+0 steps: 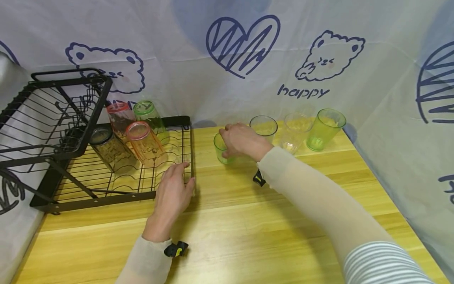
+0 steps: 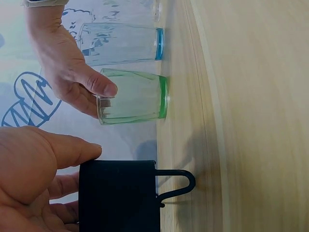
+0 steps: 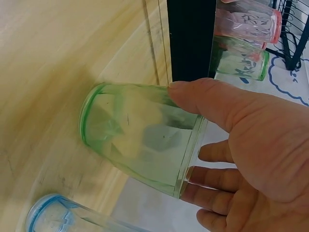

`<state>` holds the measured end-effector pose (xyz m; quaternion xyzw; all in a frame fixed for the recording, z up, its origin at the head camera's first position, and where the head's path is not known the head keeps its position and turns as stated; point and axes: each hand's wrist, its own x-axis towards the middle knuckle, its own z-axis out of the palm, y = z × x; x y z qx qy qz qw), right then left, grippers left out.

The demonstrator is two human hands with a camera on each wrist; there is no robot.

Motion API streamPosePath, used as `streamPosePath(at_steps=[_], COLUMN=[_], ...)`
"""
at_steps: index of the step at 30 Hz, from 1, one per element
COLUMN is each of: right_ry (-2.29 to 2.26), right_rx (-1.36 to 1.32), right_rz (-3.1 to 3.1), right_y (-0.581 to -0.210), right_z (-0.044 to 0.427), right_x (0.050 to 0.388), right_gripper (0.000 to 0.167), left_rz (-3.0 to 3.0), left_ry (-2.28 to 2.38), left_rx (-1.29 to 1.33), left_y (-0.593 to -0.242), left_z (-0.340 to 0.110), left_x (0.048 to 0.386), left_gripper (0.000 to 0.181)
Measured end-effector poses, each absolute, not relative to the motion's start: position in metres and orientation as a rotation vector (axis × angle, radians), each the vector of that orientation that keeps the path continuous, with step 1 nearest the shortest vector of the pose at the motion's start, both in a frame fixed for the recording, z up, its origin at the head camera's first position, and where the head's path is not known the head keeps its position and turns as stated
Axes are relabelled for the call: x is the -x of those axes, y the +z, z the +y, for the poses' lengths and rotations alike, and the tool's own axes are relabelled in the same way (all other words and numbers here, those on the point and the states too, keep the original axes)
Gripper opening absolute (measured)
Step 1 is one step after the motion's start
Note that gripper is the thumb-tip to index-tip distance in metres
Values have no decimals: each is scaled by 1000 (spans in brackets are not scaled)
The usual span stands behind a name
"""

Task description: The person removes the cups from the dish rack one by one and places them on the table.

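Note:
My right hand (image 1: 244, 140) holds a light green glass (image 3: 140, 135) near its rim, thumb on one side and fingers on the other. That glass stands upright on the wooden table, its green base down. At the right front part of the black dish rack (image 1: 117, 199) is my left hand (image 1: 173, 193), fingers extended over the rack's side and thumb by the outer edge. Upside down in the rack are a dark grey glass (image 1: 113, 152), a pinkish-orange glass (image 1: 145, 144), a pink-based glass (image 1: 120, 118) and a green glass (image 1: 150, 118).
Right of my right hand stand a blue-tinted glass (image 1: 264, 128), a clear glass (image 1: 296, 132) and a taller green glass (image 1: 324, 130), all upright. An upper black wire tier (image 1: 67, 118) overhangs the rack's left part. Behind the table hangs a printed white cloth (image 1: 198, 79).

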<state>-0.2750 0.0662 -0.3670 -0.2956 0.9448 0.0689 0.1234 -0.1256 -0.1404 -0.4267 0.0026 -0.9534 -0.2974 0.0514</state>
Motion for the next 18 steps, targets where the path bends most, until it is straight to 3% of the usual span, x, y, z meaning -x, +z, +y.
streamPosePath(at_steps=[18], right_ry=[170], right_rx=[840], right_rz=[2774], right_y=[-368], right_z=[66], right_x=[273], right_gripper=[85], left_rz=[-2910], left_ry=[-908], left_rx=[-16], left_y=[-426], left_z=[-141], left_x=[125], left_gripper=[52])
